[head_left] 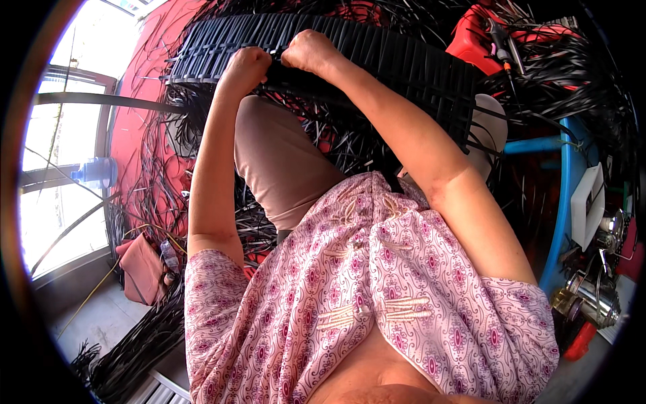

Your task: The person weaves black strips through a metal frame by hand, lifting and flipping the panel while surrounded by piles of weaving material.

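A long curved panel woven from flat black strips lies across above my knees. At its near edge, left of the middle, my left hand is closed in a fist, thumb side toward the other hand. Just to the right, my right hand is closed too, bent at the wrist over the panel. A narrow dark gap with a small pale glint separates the two fists. Whatever the fingers pinch is hidden by the knuckles and by the black weave behind.
Loose black strips lie in tangled heaps around me over red surfaces. A screwdriver-like tool rests by a red plastic piece. To the right stands a blue frame beside a metal flask. A bright window is at left.
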Action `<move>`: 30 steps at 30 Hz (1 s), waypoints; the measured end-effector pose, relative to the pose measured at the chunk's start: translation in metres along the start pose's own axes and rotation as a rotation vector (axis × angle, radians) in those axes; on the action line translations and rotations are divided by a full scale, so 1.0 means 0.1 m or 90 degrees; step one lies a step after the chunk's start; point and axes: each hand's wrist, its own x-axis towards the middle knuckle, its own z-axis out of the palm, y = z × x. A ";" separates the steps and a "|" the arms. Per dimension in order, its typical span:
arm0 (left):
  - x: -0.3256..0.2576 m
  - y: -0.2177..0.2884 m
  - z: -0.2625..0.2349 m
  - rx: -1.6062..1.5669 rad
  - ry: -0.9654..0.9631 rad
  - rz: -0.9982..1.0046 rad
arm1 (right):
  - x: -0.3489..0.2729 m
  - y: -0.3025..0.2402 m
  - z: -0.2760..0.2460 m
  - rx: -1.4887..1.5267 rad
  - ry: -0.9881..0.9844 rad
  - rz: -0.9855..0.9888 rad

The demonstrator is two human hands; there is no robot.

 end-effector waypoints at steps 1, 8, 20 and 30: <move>-0.01 0.01 0.00 -0.001 0.008 0.014 | 0.01 0.01 0.02 -0.027 0.006 -0.031; 0.11 0.00 -0.05 0.017 -0.068 -0.021 | 0.18 0.01 0.07 0.307 -0.102 0.226; 0.27 -0.16 -0.23 -0.069 -0.200 -0.043 | 0.16 -0.13 0.16 0.262 0.059 0.284; 0.18 -0.15 -0.27 0.060 -0.053 0.058 | 0.14 -0.30 -0.04 0.226 0.107 0.273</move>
